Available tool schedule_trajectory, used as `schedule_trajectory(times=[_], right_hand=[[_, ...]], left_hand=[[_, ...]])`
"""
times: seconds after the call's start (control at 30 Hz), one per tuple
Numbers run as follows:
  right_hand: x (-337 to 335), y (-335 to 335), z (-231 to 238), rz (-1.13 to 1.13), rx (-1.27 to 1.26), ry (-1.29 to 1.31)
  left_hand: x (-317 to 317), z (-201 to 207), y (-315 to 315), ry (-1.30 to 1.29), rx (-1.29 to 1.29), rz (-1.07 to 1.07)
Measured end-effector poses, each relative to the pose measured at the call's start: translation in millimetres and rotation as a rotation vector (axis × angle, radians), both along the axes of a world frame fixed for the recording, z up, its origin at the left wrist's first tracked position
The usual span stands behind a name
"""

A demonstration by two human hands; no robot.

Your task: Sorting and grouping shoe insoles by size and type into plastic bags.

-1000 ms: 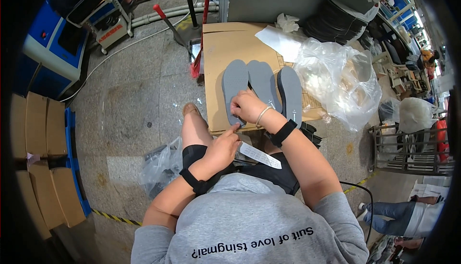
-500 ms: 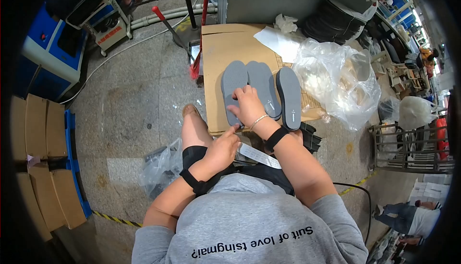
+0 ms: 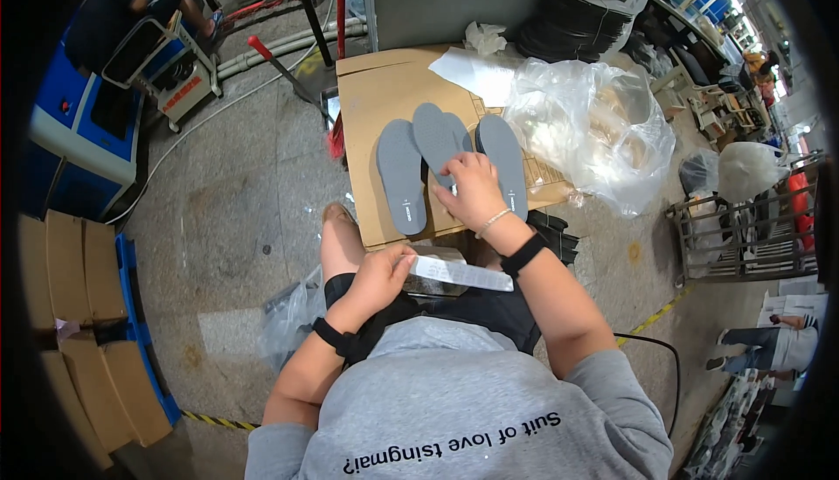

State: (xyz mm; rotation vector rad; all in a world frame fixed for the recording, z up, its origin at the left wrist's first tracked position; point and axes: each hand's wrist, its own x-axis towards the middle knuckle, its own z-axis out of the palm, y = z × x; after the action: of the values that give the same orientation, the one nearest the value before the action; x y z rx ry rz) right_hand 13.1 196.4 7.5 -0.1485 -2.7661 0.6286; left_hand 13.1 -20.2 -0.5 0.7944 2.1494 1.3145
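My left hand (image 3: 382, 272) is closed, pinching one end of a white label strip (image 3: 463, 274) that stretches to the right above my lap. My right hand (image 3: 474, 190) is bent over the lower half of a grey insole (image 3: 429, 131), with thumb and fingers on it; the heel is partly hidden. That insole lies aslant on another grey insole (image 3: 461, 129). To its left rests an insole (image 3: 401, 174) with small white print at the heel. At right lies a stack of insoles (image 3: 500, 150), partly covered by my hand.
A cardboard sheet (image 3: 363, 148) lies under the insoles. Crumpled clear plastic (image 3: 585, 122) and a white sheet (image 3: 472, 74) lie on its right side. Cartons (image 3: 70, 262) stand on a blue pallet at left. A wire cart (image 3: 743, 235) stands at right. A co-worker (image 3: 109, 26) sits far left.
My right hand has moved from the left insole to the middle one, which has shifted and turned. My left hand has drawn back from the left insole's heel and raised the label strip.
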Motion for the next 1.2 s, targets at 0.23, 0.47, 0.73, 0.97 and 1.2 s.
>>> schedule_trajectory(times=[0.23,0.47,0.73,0.97,1.2], right_hand=[[44.3,-22.1,6.2,0.380,-0.444,-0.386],[49.7,-32.5,-1.0,0.309,-0.386,-0.238],[55.6,-38.1,-3.5,0.275,-0.282,-0.086],[60.0,-43.8,-8.1,0.299,-0.087,0.107],[54.2,-50.3,-0.4,0.244,-0.315,0.068]], left_hand=[[-11.8,-21.9,-6.3,-0.184,0.002,0.065],[-9.2,-22.0,-1.8,-0.499,0.268,0.192],[-11.7,-26.1,-1.8,-0.587,0.259,0.210],[-12.5,-34.2,-1.2,-0.567,0.244,0.227],[-13.9,-39.8,-6.2,-0.531,0.249,0.267]])
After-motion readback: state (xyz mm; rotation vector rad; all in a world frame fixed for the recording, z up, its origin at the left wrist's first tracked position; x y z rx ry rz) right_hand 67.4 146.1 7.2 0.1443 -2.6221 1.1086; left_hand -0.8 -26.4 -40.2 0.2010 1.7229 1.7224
